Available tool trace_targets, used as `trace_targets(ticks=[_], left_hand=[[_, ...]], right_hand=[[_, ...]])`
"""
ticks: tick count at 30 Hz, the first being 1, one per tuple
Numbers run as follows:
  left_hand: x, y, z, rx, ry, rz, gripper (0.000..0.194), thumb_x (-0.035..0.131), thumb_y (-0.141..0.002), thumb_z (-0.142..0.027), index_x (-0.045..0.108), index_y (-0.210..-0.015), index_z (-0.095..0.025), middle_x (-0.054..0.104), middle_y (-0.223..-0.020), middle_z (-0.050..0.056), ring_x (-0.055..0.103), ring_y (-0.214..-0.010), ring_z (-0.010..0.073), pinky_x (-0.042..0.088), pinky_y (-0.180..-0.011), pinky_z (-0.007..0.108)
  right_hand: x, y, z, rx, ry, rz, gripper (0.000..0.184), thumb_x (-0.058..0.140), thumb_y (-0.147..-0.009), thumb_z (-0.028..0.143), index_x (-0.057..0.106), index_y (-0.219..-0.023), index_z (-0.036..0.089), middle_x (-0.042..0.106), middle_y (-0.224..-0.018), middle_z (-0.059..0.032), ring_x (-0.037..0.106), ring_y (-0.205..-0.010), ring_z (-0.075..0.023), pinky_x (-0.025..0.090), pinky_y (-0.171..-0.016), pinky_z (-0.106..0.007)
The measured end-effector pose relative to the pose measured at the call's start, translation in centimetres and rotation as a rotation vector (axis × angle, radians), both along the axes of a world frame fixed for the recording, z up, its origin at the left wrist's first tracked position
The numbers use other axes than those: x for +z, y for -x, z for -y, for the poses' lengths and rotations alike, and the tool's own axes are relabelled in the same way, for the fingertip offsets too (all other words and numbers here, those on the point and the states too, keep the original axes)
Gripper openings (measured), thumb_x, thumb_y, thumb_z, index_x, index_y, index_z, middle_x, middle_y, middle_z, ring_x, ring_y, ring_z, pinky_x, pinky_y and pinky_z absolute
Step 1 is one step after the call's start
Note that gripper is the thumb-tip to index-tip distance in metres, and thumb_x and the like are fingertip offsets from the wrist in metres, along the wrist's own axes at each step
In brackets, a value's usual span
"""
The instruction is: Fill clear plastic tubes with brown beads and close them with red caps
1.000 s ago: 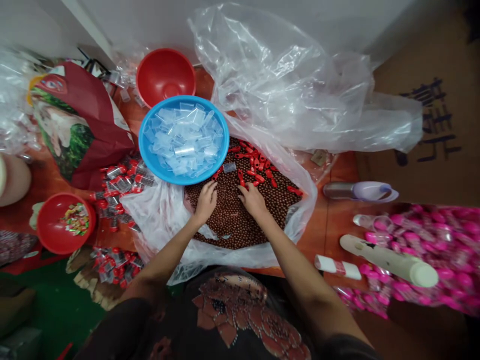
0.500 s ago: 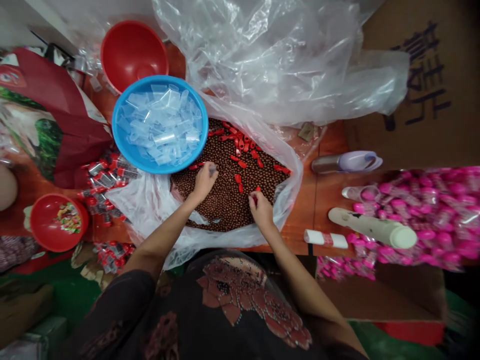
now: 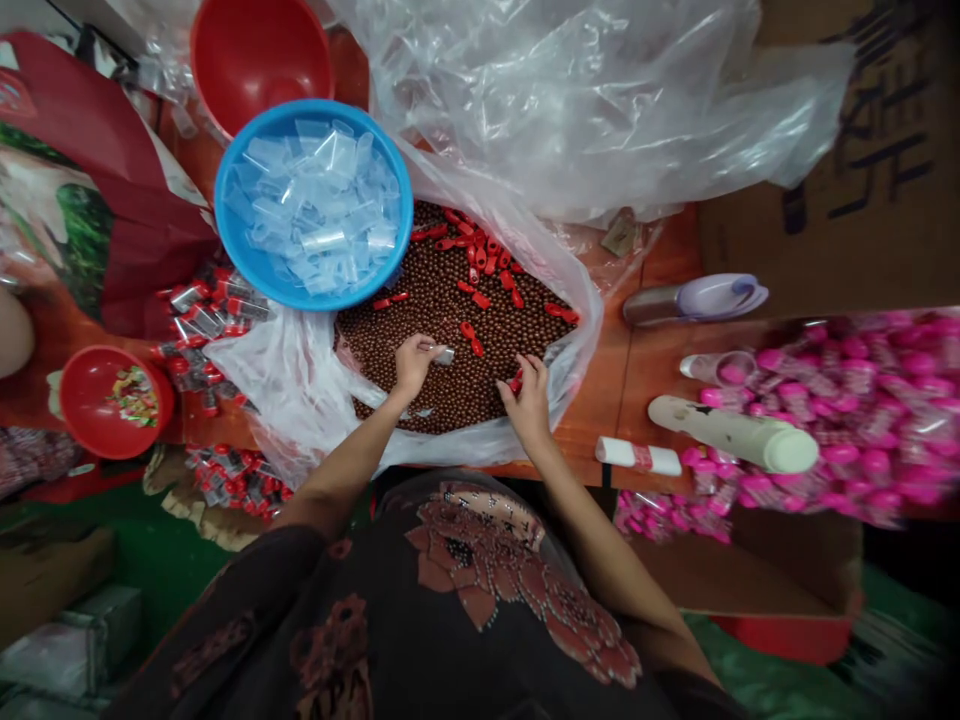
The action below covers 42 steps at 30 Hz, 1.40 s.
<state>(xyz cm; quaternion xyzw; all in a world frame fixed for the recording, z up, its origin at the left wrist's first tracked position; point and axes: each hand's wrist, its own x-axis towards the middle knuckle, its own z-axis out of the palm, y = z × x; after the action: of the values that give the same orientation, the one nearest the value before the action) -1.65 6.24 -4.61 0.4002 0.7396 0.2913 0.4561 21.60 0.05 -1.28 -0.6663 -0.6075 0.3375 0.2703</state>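
Note:
My left hand (image 3: pixel 414 365) pinches a small clear plastic container (image 3: pixel 445 355) above a heap of small round brown balls (image 3: pixel 450 300). At the right side of the heap, my right hand (image 3: pixel 528 400) has its fingers closed around a small red plastic cap (image 3: pixel 515 380), partly hidden by the fingers. Between the hands and a little farther off lie loose red caps (image 3: pixel 472 338) on the balls, with more of them (image 3: pixel 484 255) gathered toward the far edge. A white plastic bag (image 3: pixel 574 370) spreads open around the heap.
A blue basin (image 3: pixel 225 235) full of clear containers stands at the far left, before a red bowl (image 3: pixel 259 60). Filled red-capped containers (image 3: pixel 199 325) and a red bowl of wrapped sweets (image 3: pixel 82 400) lie left. To the right are a scoop (image 3: pixel 720 297), a cylinder (image 3: pixel 739 433) and pink-capped items (image 3: pixel 862 420).
My left hand has picked up a clear container and brought it nearer to me. My right hand has taken a red cap and moved right. The camera view has shifted.

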Motion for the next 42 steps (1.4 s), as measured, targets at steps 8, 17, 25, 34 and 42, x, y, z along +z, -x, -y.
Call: trace_targets(ticks=[8, 17, 25, 34, 42], left_hand=[[0.4, -5.0, 0.1, -0.270, 0.014, -0.127, 0.019, 0.077, -0.072, -0.034, 0.069, -0.081, -0.020, 0.071, -0.083, 0.003, 0.063, -0.083, 0.0196, 0.039, -0.090, 0.035], [-0.3, -6.1, 0.1, -0.278, 0.041, 0.095, 0.016, 0.078, -0.067, -0.019, 0.071, -0.081, -0.016, 0.069, -0.076, 0.003, 0.062, -0.073, 0.0167, 0.046, -0.080, 0.030], [0.0, -6.3, 0.8, -0.315, 0.101, 0.212, 0.021, 0.078, -0.061, -0.011, 0.075, -0.081, -0.017, 0.067, -0.075, 0.001, 0.058, -0.068, 0.0145, 0.050, -0.077, 0.032], [2.8, -5.4, 2.7, -0.137, 0.266, 0.617, 0.021, 0.078, -0.066, -0.018, 0.073, -0.085, -0.013, 0.068, -0.087, 0.007, 0.060, -0.072, 0.0144, 0.050, -0.057, 0.024], [6.5, -5.0, 5.4, -0.026, 0.283, 0.823, 0.030, 0.082, -0.065, -0.019, 0.067, -0.090, -0.010, 0.069, -0.088, 0.006, 0.064, -0.077, 0.0129, 0.056, -0.073, 0.029]], right_hand=[[0.2, -2.5, 1.2, -0.156, 0.093, -0.182, 0.058, 0.060, -0.081, 0.036, 0.043, -0.134, 0.021, 0.047, -0.133, -0.0136, 0.054, -0.113, -0.0241, 0.050, -0.094, -0.044], [-0.1, -3.7, 0.7, -0.273, 0.297, -0.482, 0.053, 0.063, -0.075, 0.043, 0.053, -0.123, 0.022, 0.060, -0.108, -0.0053, 0.060, -0.086, -0.0162, 0.057, -0.076, -0.036], [-0.5, -3.8, -0.1, -0.305, 0.404, -0.696, 0.051, 0.075, -0.063, 0.042, 0.064, -0.108, 0.019, 0.063, -0.087, 0.0025, 0.057, -0.068, -0.0089, 0.052, -0.071, -0.026], [0.8, -4.1, -0.4, -0.312, 0.432, -0.775, 0.040, 0.080, -0.058, 0.041, 0.067, -0.089, 0.019, 0.067, -0.080, 0.0028, 0.056, -0.065, -0.0097, 0.048, -0.065, -0.025], [4.3, -2.9, -1.2, -0.316, 0.412, -1.018, 0.032, 0.083, -0.061, 0.031, 0.059, -0.080, 0.021, 0.069, -0.079, 0.0031, 0.068, -0.077, -0.0142, 0.057, -0.072, -0.027]])
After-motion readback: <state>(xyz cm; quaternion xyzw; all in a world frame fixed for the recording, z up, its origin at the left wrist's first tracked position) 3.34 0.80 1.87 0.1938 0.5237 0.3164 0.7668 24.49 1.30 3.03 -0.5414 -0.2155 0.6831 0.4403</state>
